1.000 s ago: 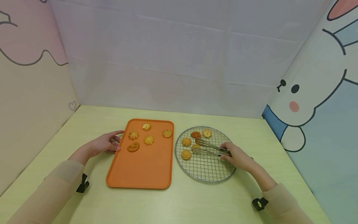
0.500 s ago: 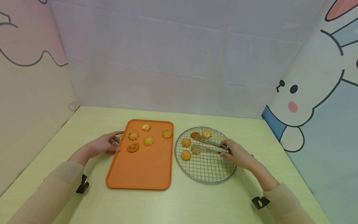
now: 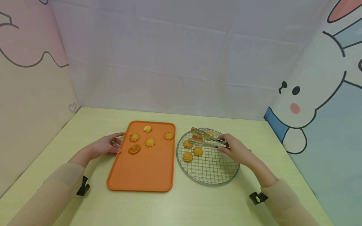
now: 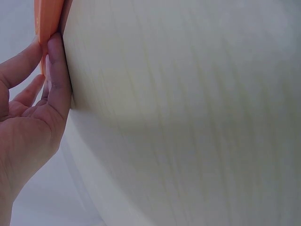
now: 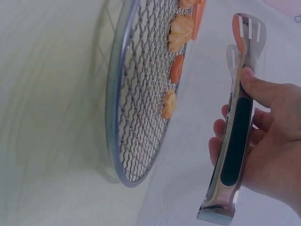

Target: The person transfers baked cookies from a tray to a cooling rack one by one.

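Note:
At the left edge of an orange tray (image 3: 141, 175), my left hand (image 3: 105, 146) grips the rim; the left wrist view shows thumb and fingers around the tray's edge. On the tray lie several cookies, including a pretzel (image 3: 134, 149) and a star-shaped cookie (image 3: 150, 142). My right hand (image 3: 236, 151) holds metal tongs (image 5: 239, 136) with a dark grip over a round wire rack (image 3: 215, 171). The tongs' tips are apart with nothing clamped between them, raised above the rack. Seen from the head, they straddle a small reddish pretzel (image 3: 197, 137). A ring-shaped cookie (image 5: 169, 103) is partly covered by the tongs.
Also on the rack are a swirl cookie (image 3: 188, 157) and star-shaped cookies, one of them at the rack's middle left (image 3: 197, 151). Tray and rack stand side by side on a pale wooden table (image 3: 198, 204). A white wall (image 3: 181, 62) rises behind.
My right hand and the tongs have moved toward the back, from over the star-shaped cookie to over the small pretzel. The left hand and the tray have stayed in place.

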A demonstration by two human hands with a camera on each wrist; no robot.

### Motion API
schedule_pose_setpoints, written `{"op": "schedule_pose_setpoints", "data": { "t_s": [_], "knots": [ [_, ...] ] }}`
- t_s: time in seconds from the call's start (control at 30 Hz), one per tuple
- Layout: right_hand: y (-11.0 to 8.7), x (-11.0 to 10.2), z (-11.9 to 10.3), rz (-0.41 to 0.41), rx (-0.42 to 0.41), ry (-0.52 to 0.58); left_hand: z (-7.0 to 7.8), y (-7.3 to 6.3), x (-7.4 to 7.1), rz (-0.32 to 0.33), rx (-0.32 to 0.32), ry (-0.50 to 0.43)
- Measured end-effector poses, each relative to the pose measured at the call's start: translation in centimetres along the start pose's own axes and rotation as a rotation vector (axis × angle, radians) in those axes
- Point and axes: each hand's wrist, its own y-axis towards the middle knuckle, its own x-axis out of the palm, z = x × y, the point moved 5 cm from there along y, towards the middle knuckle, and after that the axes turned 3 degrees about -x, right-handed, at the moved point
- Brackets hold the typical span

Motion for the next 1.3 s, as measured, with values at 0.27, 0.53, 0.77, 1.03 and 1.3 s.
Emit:
{"op": "schedule_pose_setpoints", "data": {
  "t_s": [0.27, 0.53, 0.77, 1.03, 1.3],
  "knots": [
    [1.5, 0.0, -1.4, 0.0, -0.029, -0.007, 0.0, 0.0, 0.0, -0.003, 0.002, -0.004],
    [3.2, 0.6, -2.4, -0.014, -0.036, -0.018, 0.1, -0.1, 0.0, -0.01, 0.001, -0.014],
    [4.7, 1.3, -3.2, -0.016, -0.054, -0.044, 0.2, -0.2, 0.0, -0.013, -0.002, -0.01],
    [6.2, 2.2, -3.6, -0.025, -0.058, -0.102, 0.3, -0.2, 0.1, -0.02, 0.009, -0.018],
    [7.9, 2.9, -4.1, -0.049, -0.074, -0.13, 0.0, 0.1, 0.1, -0.011, 0.003, -0.011]
  ]
}}
